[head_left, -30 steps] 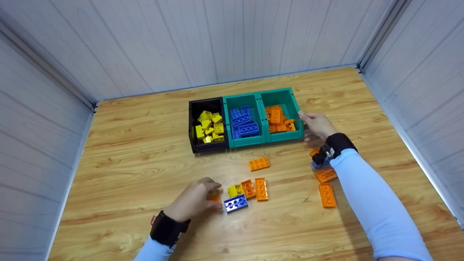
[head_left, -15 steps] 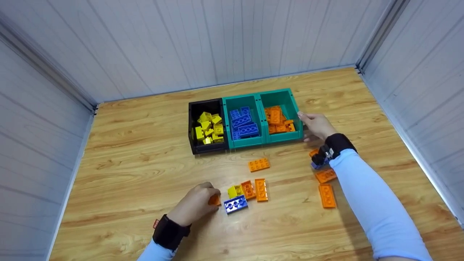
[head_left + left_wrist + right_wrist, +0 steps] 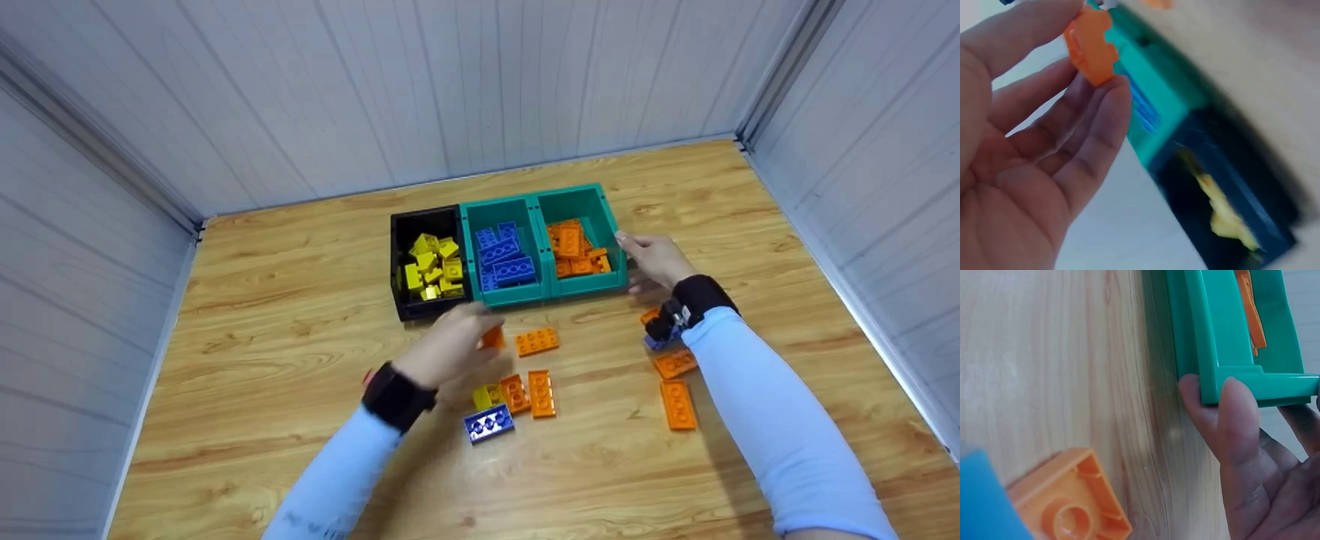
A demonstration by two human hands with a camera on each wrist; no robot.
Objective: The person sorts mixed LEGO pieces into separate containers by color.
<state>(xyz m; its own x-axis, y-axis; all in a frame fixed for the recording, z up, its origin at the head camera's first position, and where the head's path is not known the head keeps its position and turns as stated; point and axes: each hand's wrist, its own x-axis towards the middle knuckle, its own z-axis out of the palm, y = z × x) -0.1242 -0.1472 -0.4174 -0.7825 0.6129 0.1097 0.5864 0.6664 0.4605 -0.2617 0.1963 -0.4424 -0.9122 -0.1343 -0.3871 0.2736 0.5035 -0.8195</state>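
My left hand (image 3: pixel 450 341) pinches an orange building brick (image 3: pixel 1092 45) between thumb and fingers, in the air in front of the bins and slightly blurred in the head view. My right hand (image 3: pixel 660 259) holds the right-hand green bin (image 3: pixel 589 286) at its right front corner; in the right wrist view the thumb presses the outer wall and other fingers reach around below. Orange bricks (image 3: pixel 570 241) lie in that bin. The middle green bin (image 3: pixel 510 295) holds blue bricks (image 3: pixel 514 268), and the black bin (image 3: pixel 426 307) holds yellow bricks (image 3: pixel 427 262).
Near the left hand on the wooden table (image 3: pixel 300 450) lie a flat orange brick (image 3: pixel 537 341), a yellow brick (image 3: pixel 486 397), a blue brick (image 3: pixel 489 424) and two more orange ones. Several orange and blue bricks sit beneath the right wrist. Pale panel walls (image 3: pixel 480 90) enclose the table.
The left hand has closed its fingers on the orange brick beside the blue one, then carried it up and rightward toward the bins. The right hand has stayed at the green bin.
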